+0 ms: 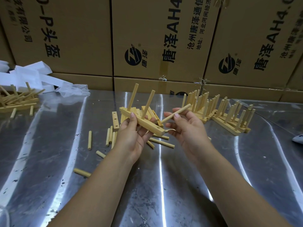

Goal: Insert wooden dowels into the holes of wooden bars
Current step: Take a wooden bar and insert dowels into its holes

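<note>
My left hand [131,135] grips a pale wooden bar [147,124] held above the metal table. Two dowels [148,104] stand upright in its holes, and one empty hole shows near its right end. My right hand [185,128] pinches a loose dowel [176,113] between thumb and fingers, tilted, its lower tip just right of the bar's free end and apart from it. Behind the bar lies a small pile of bare bars [115,120]. Several loose dowels [89,140] lie on the table below my left hand.
Finished bars with upright dowels [229,115] stand in rows at the right. A heap of dowels [16,100] and white foam pieces [32,76] sit at the far left. Cardboard boxes [147,38] wall off the back. The shiny steel table [164,185] spreads out in front.
</note>
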